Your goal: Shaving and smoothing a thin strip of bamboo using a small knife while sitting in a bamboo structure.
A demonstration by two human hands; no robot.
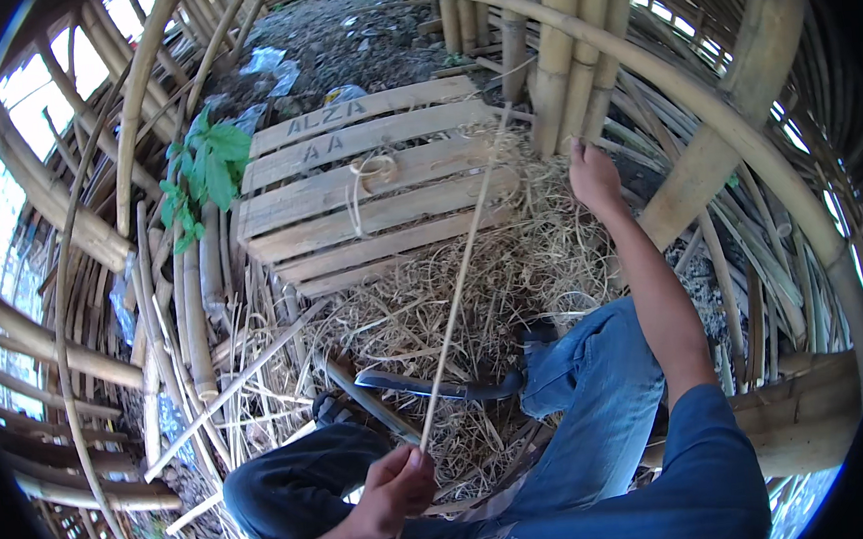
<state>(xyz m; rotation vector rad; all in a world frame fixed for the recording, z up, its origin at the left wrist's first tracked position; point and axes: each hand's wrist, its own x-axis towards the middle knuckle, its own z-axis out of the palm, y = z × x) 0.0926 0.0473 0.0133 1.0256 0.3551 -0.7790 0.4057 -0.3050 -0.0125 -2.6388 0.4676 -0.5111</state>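
Note:
My left hand (pixel 398 489) is closed on the near end of a long thin bamboo strip (pixel 462 278), low in the view above my knees. The strip runs up and away over straw to the bamboo poles (pixel 567 54). My right hand (pixel 592 176) reaches out to the right, fingers curled at the foot of those poles, next to a curved bamboo pole (pixel 698 105); whether it grips anything there I cannot tell. A dark-bladed knife (pixel 429 386) lies on the straw between my legs.
A wooden pallet (pixel 367 189) with a coil of cord (pixel 374 171) lies ahead on straw. Bamboo poles and split strips (pixel 192 314) pile at the left. A green leafy plant (pixel 203 170) grows by the pallet. A woven bamboo frame (pixel 803 197) curves around.

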